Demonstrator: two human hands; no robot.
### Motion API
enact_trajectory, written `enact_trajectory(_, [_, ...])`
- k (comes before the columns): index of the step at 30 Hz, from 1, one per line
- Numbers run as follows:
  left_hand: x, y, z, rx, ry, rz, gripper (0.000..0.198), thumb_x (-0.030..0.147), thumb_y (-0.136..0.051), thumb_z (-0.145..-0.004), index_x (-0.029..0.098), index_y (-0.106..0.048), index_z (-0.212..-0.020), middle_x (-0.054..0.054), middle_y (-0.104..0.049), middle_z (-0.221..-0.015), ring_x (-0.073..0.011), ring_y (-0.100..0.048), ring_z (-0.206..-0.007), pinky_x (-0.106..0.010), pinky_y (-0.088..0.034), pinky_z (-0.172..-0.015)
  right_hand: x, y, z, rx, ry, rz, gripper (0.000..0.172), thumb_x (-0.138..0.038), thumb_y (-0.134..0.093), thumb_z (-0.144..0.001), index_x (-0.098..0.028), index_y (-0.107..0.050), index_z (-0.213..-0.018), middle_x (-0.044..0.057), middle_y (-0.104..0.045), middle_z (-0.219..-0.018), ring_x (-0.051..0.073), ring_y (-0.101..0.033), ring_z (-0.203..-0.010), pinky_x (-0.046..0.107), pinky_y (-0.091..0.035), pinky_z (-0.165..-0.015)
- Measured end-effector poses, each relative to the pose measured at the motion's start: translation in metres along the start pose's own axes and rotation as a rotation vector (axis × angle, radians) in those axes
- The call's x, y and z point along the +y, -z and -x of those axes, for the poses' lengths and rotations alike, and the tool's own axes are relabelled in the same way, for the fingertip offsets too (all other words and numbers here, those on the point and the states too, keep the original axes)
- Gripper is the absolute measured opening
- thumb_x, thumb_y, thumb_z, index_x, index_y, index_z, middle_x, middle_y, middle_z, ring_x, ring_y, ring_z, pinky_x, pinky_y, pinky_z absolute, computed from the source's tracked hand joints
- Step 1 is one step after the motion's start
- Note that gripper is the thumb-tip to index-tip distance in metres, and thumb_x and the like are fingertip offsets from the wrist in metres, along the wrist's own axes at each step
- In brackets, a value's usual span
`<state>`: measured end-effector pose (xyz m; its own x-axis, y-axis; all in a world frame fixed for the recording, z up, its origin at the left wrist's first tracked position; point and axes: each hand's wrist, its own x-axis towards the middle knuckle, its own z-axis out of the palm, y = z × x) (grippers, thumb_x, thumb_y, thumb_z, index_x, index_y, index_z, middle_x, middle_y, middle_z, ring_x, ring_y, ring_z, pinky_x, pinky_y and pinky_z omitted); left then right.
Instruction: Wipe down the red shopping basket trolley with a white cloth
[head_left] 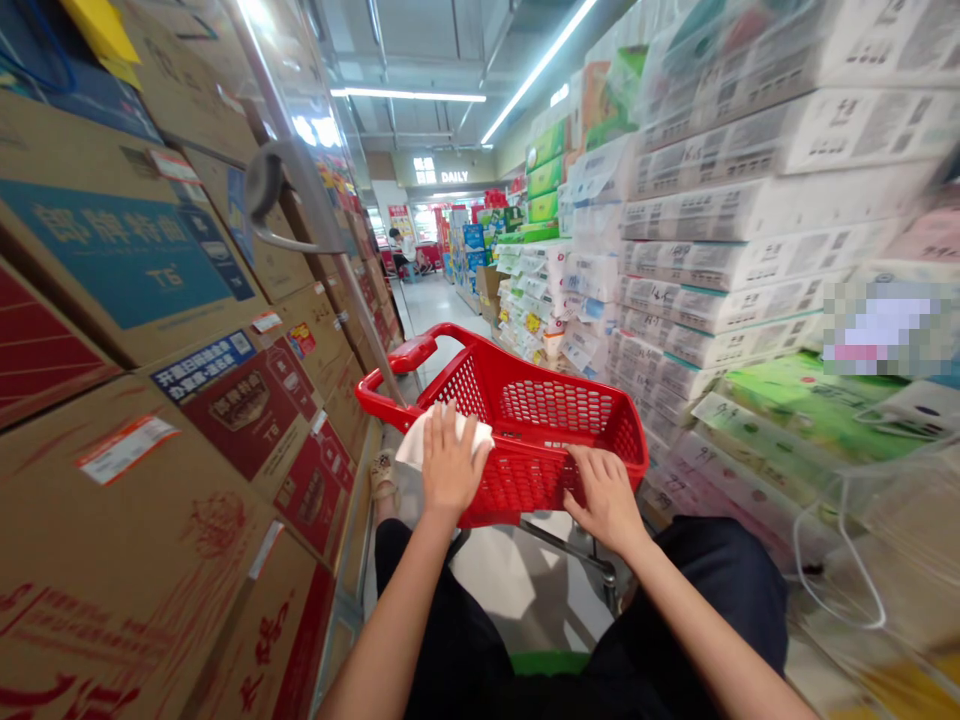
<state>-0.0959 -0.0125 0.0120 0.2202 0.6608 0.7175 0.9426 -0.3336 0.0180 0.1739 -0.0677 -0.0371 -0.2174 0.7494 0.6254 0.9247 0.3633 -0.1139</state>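
Observation:
A red plastic shopping basket (pixel 555 420) on a wheeled frame stands in front of me in a narrow store aisle. My left hand (pixel 450 462) lies flat, fingers stretched, on a white cloth (pixel 420 445) pressed against the basket's near left rim. My right hand (pixel 604 495) rests on the basket's near right wall with its fingers curled over the edge. The basket looks empty inside. My legs in dark trousers show below.
Stacked cardboard cartons (pixel 135 400) wall the left side, with a metal pole and handle (pixel 277 190). Piles of wrapped tissue packs (pixel 735 250) fill the right side. The aisle floor (pixel 435 300) runs ahead toward a distant seated person (pixel 401 250).

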Motion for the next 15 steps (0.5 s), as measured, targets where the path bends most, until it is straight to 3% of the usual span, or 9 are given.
enact_trajectory(4, [0.033, -0.006, 0.02, -0.117, -0.158, 0.034, 0.061, 0.046, -0.053, -0.097, 0.023, -0.042, -0.152, -0.009, -0.024, -0.165, -0.0323, -0.015, -0.154, -0.051, -0.023, -0.124, 0.002, 0.0, 0.001, 0.003, 0.016, 0.011, 0.067, -0.03, -0.055, -0.084, -0.015, -0.04, -0.147, 0.015, -0.058, -0.128, 0.032, -0.047, -0.119, 0.049, -0.035, -0.106])
enact_trajectory(8, [0.028, 0.0, 0.021, -0.159, -0.218, 0.034, 0.065, 0.046, -0.054, -0.096, 0.028, -0.034, -0.155, -0.005, -0.022, -0.166, -0.029, -0.017, -0.154, -0.049, -0.02, -0.125, 0.002, 0.001, 0.002, 0.011, 0.025, 0.012, 0.068, -0.029, -0.055, -0.083, -0.015, -0.039, -0.148, 0.014, -0.058, -0.128, 0.032, -0.046, -0.12, 0.05, -0.034, -0.107])
enact_trajectory(12, [0.013, 0.003, 0.006, -0.117, -0.14, 0.018, 0.059, 0.042, -0.05, -0.099, 0.027, -0.037, -0.154, -0.007, -0.022, -0.166, -0.028, -0.021, -0.153, -0.051, -0.017, -0.125, 0.0, 0.001, 0.002, -0.003, 0.025, 0.003, 0.066, -0.03, -0.055, -0.084, -0.014, -0.039, -0.147, 0.015, -0.057, -0.129, 0.031, -0.046, -0.12, 0.049, -0.034, -0.108])
enact_trajectory(15, [0.029, -0.001, 0.004, -0.08, -0.036, 0.021, 0.054, 0.041, -0.046, -0.1, 0.021, -0.043, -0.15, -0.01, -0.023, -0.165, -0.0299, -0.019, -0.153, -0.054, -0.018, -0.125, -0.002, 0.001, 0.002, -0.006, 0.006, 0.009, 0.066, -0.03, -0.055, -0.084, -0.012, -0.04, -0.145, 0.015, -0.057, -0.129, 0.032, -0.045, -0.12, 0.049, -0.033, -0.109])
